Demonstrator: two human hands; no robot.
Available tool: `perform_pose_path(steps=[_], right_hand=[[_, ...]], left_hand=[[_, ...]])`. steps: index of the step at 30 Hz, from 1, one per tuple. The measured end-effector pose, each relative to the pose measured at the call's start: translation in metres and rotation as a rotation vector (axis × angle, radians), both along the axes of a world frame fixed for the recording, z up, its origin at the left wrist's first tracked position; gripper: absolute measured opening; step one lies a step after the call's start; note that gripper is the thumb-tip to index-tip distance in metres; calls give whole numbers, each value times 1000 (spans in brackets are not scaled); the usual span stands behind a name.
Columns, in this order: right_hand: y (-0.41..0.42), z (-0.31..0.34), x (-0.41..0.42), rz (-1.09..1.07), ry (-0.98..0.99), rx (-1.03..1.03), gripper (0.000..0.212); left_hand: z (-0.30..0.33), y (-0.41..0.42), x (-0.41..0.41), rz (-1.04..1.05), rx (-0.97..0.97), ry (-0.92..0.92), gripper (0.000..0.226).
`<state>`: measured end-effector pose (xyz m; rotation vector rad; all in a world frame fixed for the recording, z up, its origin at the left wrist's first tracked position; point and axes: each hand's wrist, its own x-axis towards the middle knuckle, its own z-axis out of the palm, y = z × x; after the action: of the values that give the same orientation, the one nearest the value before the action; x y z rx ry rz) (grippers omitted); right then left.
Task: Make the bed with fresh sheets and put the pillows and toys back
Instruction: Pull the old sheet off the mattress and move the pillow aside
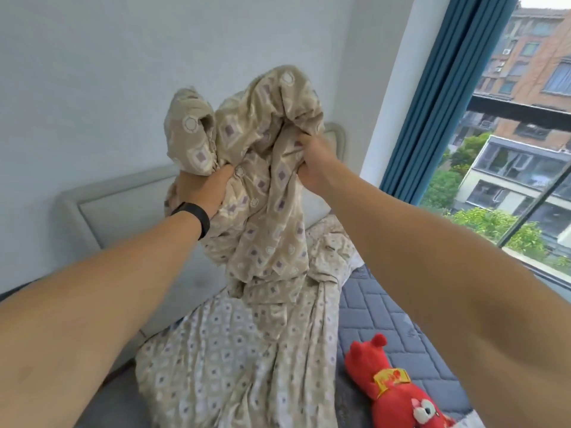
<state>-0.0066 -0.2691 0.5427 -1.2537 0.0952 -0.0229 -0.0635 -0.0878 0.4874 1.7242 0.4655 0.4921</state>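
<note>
Beige sheet (262,186): bunched, lifted, gripped by left hand (202,188) and right hand (312,163). Mattress (380,307) mostly bare; red toy (398,393) on it. Spreading, tucking, pillows left.

Both hands — left hand (202,188), right hand (313,163) — grip sheet (262,168).

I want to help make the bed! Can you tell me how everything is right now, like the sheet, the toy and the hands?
Sheet: bunched and lifted, lower part trailing on the mattress.
Left hand: gripping the sheet.
Right hand: gripping the sheet.
Mattress: partly bare.
Toy: lying on the mattress.
Curtain: drawn open.
Headboard: upright against the wall.
</note>
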Motion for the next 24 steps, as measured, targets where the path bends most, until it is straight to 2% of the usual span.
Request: perform_pose_path(steps=[3, 7, 13, 17, 20, 24], right_hand=[[14, -31, 10, 42, 71, -144, 29], [17, -78, 10, 192, 247, -362, 48], [-1, -126, 12, 211, 281, -488, 62], [-28, -136, -5, 189, 304, -506, 50], [-74, -157, -34, 135, 323, -500, 45], [-157, -203, -91, 44, 454, -563, 44]], left_hand=[[-36, 28, 16, -65, 35, 74, 74], [-90, 41, 45, -233, 14, 205, 85], [-127, 15, 63, -401, 158, 314, 96], [-136, -34, 69, -544, 241, 376, 84], [-148, -89, 54, -698, 347, 401, 69], [-178, -171, 17, -895, 380, 473, 56]])
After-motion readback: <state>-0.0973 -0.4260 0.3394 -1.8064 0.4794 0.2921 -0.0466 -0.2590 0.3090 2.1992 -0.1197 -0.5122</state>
